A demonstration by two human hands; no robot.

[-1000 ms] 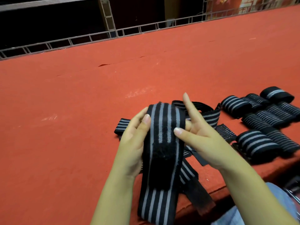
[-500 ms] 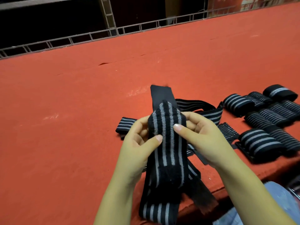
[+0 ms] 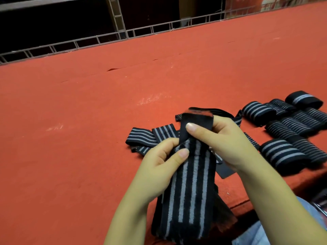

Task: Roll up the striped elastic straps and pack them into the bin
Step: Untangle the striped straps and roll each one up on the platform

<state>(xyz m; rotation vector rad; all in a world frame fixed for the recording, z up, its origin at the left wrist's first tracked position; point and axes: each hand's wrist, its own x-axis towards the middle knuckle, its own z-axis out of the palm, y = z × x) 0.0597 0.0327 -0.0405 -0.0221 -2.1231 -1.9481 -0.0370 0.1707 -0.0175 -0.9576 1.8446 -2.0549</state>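
I hold a black elastic strap with grey stripes (image 3: pixel 191 188) over the near edge of the red table (image 3: pixel 88 121). Its long tail hangs down toward me. My left hand (image 3: pixel 159 167) pinches the strap's left edge with thumb on top. My right hand (image 3: pixel 223 145) grips the plain black end (image 3: pixel 196 121), thumb pressing it where it folds over the striped part. Loose unrolled straps (image 3: pixel 146 135) lie flat on the table behind my hands. No bin is in view.
Several rolled straps (image 3: pixel 286 135) sit in rows at the right, near the table's front edge. A metal wire rail (image 3: pixel 123 36) runs along the far side of the table. Red felt stretches bare to the left and back.
The strap's top end has been folded down toward me; the black end now lies under my right thumb. Both hands shifted slightly nearer and lower.
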